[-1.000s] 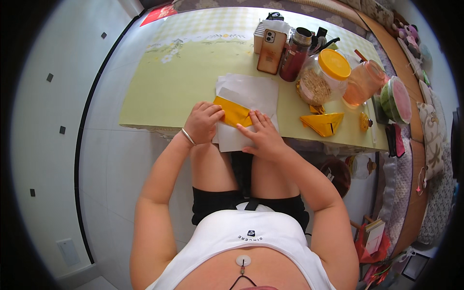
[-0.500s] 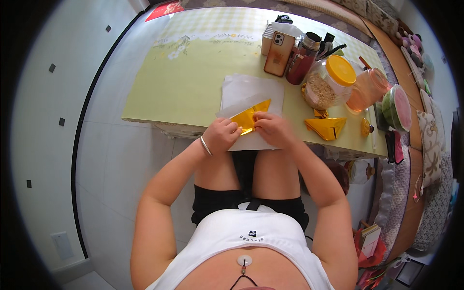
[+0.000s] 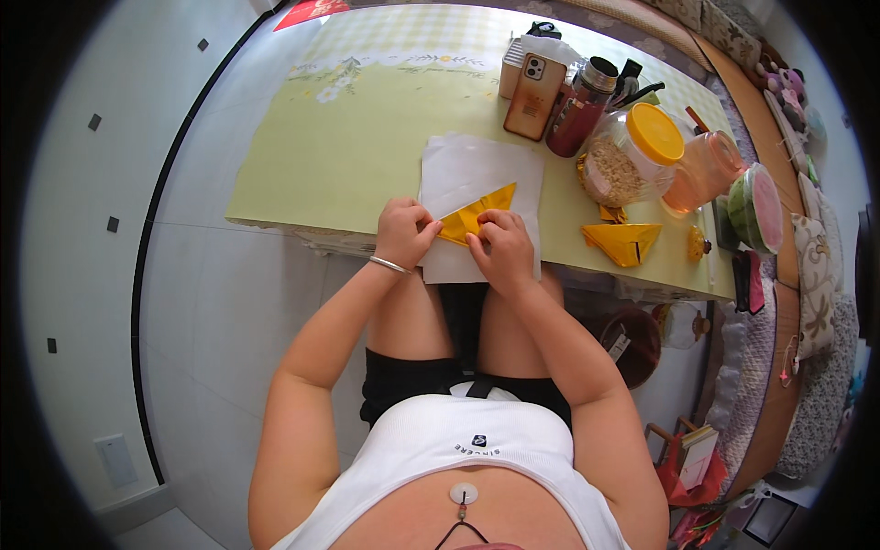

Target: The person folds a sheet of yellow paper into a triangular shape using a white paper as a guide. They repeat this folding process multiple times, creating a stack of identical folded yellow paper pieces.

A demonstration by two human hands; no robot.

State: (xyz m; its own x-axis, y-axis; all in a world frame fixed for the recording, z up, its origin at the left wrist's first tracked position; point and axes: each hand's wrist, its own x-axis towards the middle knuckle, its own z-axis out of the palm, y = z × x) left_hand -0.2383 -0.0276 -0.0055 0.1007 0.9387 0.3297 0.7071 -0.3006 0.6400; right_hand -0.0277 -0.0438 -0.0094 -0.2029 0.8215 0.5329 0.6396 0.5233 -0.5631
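Observation:
A piece of shiny gold paper (image 3: 478, 210), folded into a slanted pointed shape, lies over white sheets (image 3: 481, 165) at the table's near edge. My left hand (image 3: 404, 235) has its thumb and finger closed on the paper's left end. My right hand (image 3: 504, 246) pinches along its lower right edge, the fingers bent. The paper's upper right point sticks out free beyond my right hand. To the right rests a folded gold paper boat shape (image 3: 623, 242), apart from both hands.
Right of the sheets stand a phone (image 3: 534, 96), a dark red thermos (image 3: 583, 105), a yellow-lidded jar of grain-like bits (image 3: 620, 165), a pink translucent jar (image 3: 701, 174) and a cut watermelon (image 3: 755, 209). A small yellow bottle (image 3: 698, 244) sits near the table's right corner. Below is a bin (image 3: 632, 344).
My right hand has shifted left and its fingers now sit lower on the gold paper's edge. My left hand has moved slightly left and up, at the paper's left end.

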